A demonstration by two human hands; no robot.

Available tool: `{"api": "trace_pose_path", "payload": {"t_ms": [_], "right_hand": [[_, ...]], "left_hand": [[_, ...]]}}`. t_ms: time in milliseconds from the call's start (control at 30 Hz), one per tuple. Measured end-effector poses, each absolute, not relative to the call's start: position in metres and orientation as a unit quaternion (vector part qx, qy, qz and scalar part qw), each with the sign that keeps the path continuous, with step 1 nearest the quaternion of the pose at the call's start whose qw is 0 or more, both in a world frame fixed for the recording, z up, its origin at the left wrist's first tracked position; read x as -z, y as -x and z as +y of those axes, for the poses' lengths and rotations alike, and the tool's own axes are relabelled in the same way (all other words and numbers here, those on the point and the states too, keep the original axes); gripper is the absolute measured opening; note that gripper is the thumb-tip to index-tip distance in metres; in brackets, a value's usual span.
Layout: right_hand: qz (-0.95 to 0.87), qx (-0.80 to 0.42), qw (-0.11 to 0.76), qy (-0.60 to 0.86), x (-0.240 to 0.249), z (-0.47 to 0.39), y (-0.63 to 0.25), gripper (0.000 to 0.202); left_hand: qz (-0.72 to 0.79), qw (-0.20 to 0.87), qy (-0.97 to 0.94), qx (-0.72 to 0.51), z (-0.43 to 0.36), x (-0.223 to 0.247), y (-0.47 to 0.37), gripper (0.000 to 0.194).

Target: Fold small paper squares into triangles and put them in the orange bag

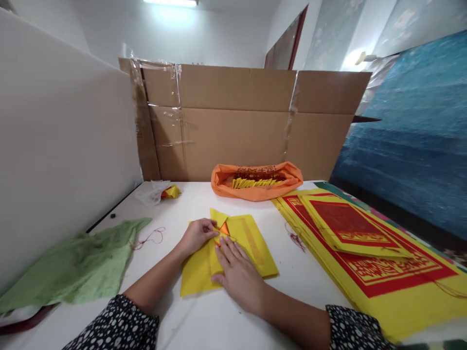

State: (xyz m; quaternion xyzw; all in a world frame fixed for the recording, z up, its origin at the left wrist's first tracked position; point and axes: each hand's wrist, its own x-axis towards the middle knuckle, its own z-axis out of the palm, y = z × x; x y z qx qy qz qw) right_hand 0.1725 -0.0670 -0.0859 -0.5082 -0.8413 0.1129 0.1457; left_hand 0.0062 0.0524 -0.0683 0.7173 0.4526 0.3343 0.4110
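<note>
Yellow paper (262,243) lies on the white table in front of me, with a smaller folded yellow piece and an orange shiny patch (224,228) on top. My left hand (199,236) is at the upper left of the paper, its thumb and fingers pressed together on the folded piece. Flat on the paper rests my right hand (241,274), fingers stretched out, its fingertips beside the orange patch and close to my left fingertips. What lies beneath the fingers is hidden.
An orange bag (241,193) with folded yellow pieces stands by the cardboard wall (233,136). Red-printed yellow sheets (390,291) lie at right. Green cloth (76,262), red threads (148,239) and a plastic bag (150,194) are at left.
</note>
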Motion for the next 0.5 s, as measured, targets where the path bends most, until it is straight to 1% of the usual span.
{"api": "trace_pose_path", "payload": {"t_ms": [200,500], "right_hand": [[-0.831,-0.117,0.147,0.524,0.0813,-0.0685,-0.1718,0.067],[-0.822,-0.118,0.132,0.541,0.0788,-0.0679,-0.1729,0.072]], "left_hand": [[0.458,0.400,-0.720,-0.335,0.0521,0.0680,-0.0065,0.025],[0.452,0.411,-0.715,-0.341,0.0529,0.0733,-0.0079,0.026]]}}
